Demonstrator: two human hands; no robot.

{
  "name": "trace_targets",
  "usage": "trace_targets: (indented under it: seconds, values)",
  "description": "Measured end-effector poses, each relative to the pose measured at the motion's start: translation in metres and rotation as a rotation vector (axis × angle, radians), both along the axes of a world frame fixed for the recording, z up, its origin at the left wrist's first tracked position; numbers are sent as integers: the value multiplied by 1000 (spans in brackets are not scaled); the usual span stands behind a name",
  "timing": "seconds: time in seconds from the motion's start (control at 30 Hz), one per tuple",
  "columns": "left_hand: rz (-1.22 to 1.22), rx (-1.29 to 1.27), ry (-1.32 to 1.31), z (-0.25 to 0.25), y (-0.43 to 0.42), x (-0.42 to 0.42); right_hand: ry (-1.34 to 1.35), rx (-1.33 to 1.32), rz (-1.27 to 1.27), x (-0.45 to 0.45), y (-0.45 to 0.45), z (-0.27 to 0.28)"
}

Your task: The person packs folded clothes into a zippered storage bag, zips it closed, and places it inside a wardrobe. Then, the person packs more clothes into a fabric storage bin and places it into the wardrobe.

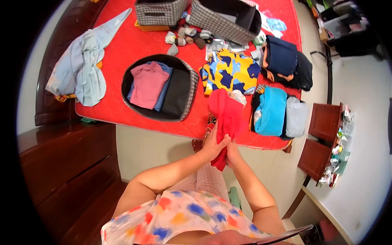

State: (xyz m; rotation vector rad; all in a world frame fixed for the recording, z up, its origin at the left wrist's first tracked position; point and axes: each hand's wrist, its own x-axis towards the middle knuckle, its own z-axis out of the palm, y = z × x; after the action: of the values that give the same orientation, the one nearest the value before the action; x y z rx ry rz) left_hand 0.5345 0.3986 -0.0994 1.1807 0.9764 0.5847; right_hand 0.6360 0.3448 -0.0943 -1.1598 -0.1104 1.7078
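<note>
A bright red piece of clothing (226, 110) is bunched between my hands at the bed's front edge, its upper part spread toward the bed and its lower end hanging below my fingers. My left hand (214, 144) grips it from the left side. On the other side my right hand (233, 153) is closed around it, close to the left. Just beyond lies a yellow and blue patterned garment (230, 71). Left of my hands stands an open checked storage box (188, 96) holding a folded pink garment (149, 83) and a folded blue one beneath it.
The bed (110, 57) has a red cover. Rolled socks (190, 34) lie near two checked boxes (220, 20) at the back. A pale blue garment (87, 61) is at left. Folded turquoise (271, 110), grey (296, 116) and navy clothes (281, 55) sit at right.
</note>
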Motion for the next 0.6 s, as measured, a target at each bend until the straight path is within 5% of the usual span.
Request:
trace_targets:
  seconds: [0.33, 0.6]
  values:
    - [137, 356, 195, 90, 77, -35, 36, 154, 127, -29, 92, 56]
    - [261, 117, -2, 68, 111, -90, 205, 140, 225, -89, 138, 47]
